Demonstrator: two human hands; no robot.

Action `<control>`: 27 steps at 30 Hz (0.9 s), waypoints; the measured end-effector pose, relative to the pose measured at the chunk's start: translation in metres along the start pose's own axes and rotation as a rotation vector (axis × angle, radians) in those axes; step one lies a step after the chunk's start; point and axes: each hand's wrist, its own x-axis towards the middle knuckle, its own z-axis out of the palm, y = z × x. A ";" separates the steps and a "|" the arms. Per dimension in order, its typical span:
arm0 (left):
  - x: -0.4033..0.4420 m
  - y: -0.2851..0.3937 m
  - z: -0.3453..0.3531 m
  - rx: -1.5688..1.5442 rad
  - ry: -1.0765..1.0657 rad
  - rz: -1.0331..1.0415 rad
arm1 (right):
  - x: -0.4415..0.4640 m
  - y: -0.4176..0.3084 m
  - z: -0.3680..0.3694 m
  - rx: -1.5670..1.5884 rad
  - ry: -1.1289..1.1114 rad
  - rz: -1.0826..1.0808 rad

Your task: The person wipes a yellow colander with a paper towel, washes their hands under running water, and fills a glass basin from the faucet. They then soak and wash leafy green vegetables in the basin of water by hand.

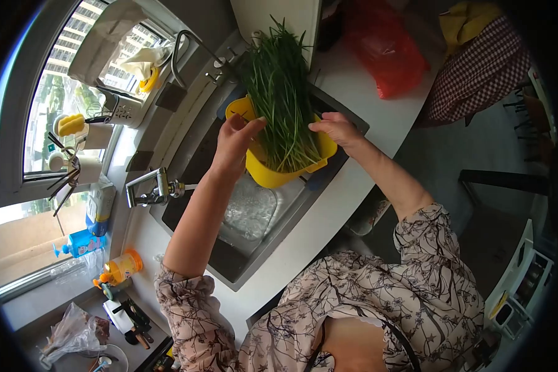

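1. flanking a thick bundle of long, thin, dark-green stalks (282,93), the two bare hands work in the upper middle of the frame.
2. the left hand (234,139) is curled, its thumb laid toward the bundle's left edge; whether it pinches any stalks i cannot tell.
3. the right hand (340,131) has its thumb and fingertips together or nearly so at the bundle's right edge, close to the rim; what it grips, if anything, i cannot tell.
4. the bundle lies in a deep yellow plastic tub (271,177), its leafy tips jutting past the far side toward the top of the frame.
5. the tub sits over the upper part of a dark-grey rectangular sink (245,276); clear rippled water (248,208) shows in the sink at the centre of the frame, beside a silver metal faucet (158,189).
6. as far as i can judge, loading the tub is done: the stalks are gathered inside, seemingly whole and uncut. whether they have been rinsed or sorted, and so what is left, does not show.
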 end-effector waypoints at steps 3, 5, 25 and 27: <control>0.030 0.009 0.022 0.023 -0.058 -0.324 | 0.016 -0.021 0.002 0.071 -0.229 0.188; 0.038 0.011 0.038 0.080 0.082 -0.425 | 0.032 -0.009 0.013 0.178 -0.153 0.266; 0.120 -0.074 0.021 0.219 -0.055 -0.822 | 0.082 0.030 0.058 0.454 -0.442 0.311; 0.127 -0.078 0.014 0.221 -0.137 -0.848 | 0.078 0.026 0.063 0.454 -0.401 0.207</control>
